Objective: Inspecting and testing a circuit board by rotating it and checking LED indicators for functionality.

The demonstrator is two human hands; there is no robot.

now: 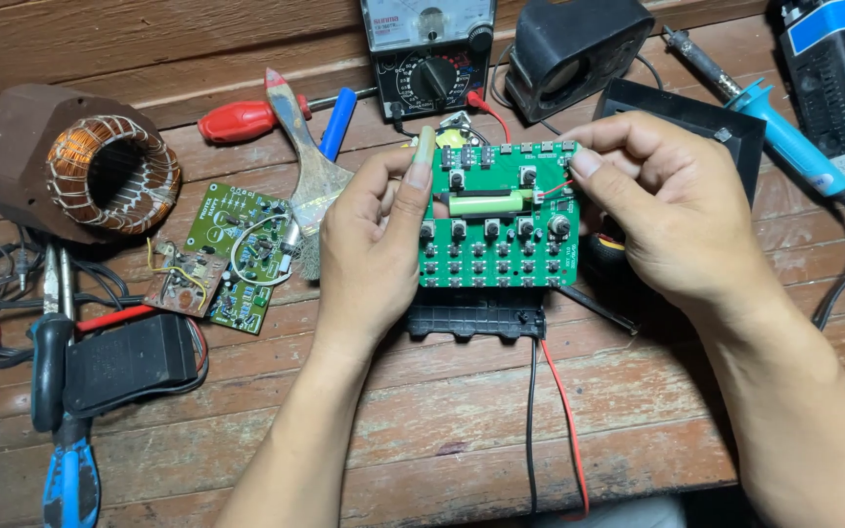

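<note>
Electronics workshop: multimeter (429, 44), soldering iron (765, 117), motor winding (114, 161).

The left hand (369, 244) covers the green circuit board's (498, 230) left edge, and the right hand (672, 220) hides its right edge. The multimeter (429, 49) runs off the top, and the blue pliers (68, 479) off the bottom. Board markings are too small to tell.
</note>
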